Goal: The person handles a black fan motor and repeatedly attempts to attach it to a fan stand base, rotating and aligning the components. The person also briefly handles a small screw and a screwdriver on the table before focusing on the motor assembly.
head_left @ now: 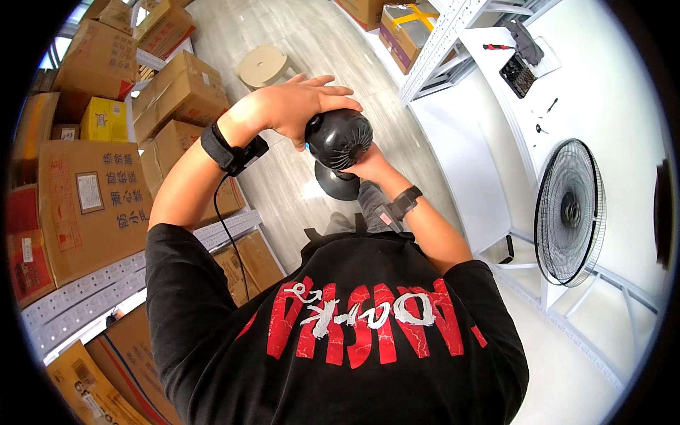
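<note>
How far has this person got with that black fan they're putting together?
Hard to say exactly. In hand: the left hand lies over the top of the black motor housing, and the right hand grips it from below, above the round black base. Still apart: the wire fan guard leans against the white table, unattached. A red-handled screwdriver lies on that table, unused.
</note>
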